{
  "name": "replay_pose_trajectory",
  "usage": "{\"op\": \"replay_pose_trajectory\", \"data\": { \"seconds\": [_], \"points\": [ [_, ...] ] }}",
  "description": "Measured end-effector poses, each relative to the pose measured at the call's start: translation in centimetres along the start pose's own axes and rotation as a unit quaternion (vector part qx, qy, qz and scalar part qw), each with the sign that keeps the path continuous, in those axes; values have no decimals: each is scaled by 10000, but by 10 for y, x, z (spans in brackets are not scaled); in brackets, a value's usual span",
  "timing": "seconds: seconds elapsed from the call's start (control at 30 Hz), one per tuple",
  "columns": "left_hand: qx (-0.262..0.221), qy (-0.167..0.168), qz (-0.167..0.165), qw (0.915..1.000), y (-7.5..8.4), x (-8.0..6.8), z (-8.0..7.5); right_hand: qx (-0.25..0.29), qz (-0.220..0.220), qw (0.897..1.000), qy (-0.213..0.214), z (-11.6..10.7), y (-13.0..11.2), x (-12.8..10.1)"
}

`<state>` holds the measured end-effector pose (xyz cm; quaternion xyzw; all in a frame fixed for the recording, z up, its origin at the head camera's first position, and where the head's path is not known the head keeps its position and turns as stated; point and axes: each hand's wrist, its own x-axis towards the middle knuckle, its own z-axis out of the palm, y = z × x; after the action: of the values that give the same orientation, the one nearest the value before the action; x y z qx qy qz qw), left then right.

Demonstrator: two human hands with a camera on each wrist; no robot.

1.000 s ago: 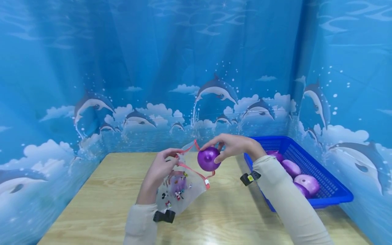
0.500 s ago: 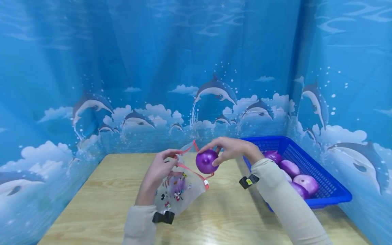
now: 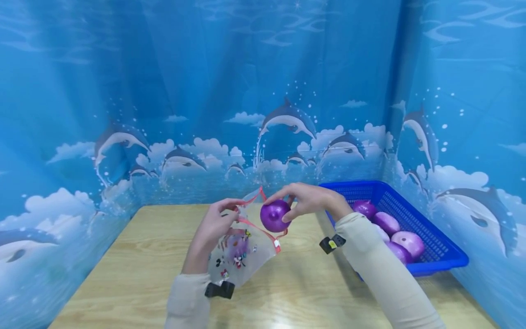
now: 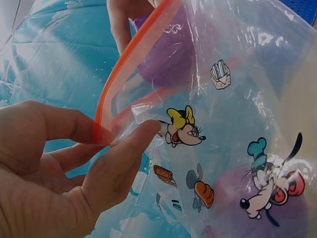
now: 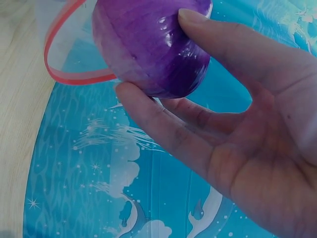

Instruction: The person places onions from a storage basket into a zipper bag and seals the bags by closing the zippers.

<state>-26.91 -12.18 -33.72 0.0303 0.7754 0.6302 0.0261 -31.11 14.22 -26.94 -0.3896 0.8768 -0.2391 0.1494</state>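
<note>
A blue dolphin-printed backdrop cloth (image 3: 263, 91) is seen enclosing a light wooden worktop (image 3: 135, 269) on three sides. At the right edge of the worktop a blue perforated plastic basket (image 3: 439, 249) is set, and several purple onions (image 3: 407, 242) lie in it.

Above the middle of the worktop a clear zip-top plastic bag with cartoon prints and a red seal strip (image 3: 242, 251) is held up, its mouth facing the right hand; a purple shape is visible through its lower wall. Just at that mouth a shiny purple onion wrapped in film (image 3: 274, 215) is held, touching or almost touching the red strip.

A slip is judged possible here: the film is glossy and the onion is gripped only at its sides, so it could squirt out and fall to the worktop. The mouth is held open from one side alone, so the loose lip could fold shut and the onion could catch on it; the pinch on the strip could also be pulled free.

The left hand (image 3: 213, 228) is raised, forearm sloping up from the near edge, thumb and fingers (image 4: 119, 163) pinched together on the strip. The right hand (image 3: 312, 201) is reached in from the basket side, wrist bent, fingers (image 5: 163, 134) and thumb clamped round the onion.
</note>
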Motion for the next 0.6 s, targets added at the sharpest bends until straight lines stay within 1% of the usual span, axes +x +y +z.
{"op": "replay_pose_trajectory", "data": {
  "seconds": [0.17, 0.27, 0.6],
  "points": [
    [-14, -1, -26, 10000, 0, -1, -1, -164, 66, 9998, 15, 4, 0, 4],
    [3, -11, -39, 10000, -1, 0, -1, -252, 196, 9995, 44, 6, 1, 5],
    [-3, -30, 10, 10000, -1, 1, 0, -318, 370, 9987, 161, 11, -1, 7]
  ]
}}
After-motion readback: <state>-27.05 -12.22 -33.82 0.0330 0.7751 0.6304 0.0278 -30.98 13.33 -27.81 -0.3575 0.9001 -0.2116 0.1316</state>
